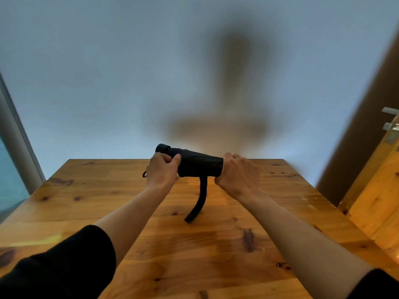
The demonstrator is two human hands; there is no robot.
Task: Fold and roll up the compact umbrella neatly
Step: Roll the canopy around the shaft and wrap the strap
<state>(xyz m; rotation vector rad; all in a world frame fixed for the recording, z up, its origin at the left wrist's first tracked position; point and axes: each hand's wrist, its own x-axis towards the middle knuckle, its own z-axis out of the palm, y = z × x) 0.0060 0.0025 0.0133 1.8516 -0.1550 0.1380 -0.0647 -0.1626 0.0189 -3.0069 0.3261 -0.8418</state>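
Note:
A black compact umbrella [197, 162] is held lying sideways above the far part of the wooden table [194, 244]. Its canopy is rolled into a tight bundle. My left hand [162, 169] grips the left end, near the handle, with the thumb across the fabric. My right hand [238, 174] grips the right end, fingers curled round it. A black closure strap [199, 201] hangs loose from the middle of the bundle down to the tabletop. A small wrist loop [144, 174] peeks out left of my left hand.
A pale wall [151, 83] stands right behind the table's far edge. A wooden door with a metal handle [390, 126] is at the right. A window frame [15, 130] runs along the left.

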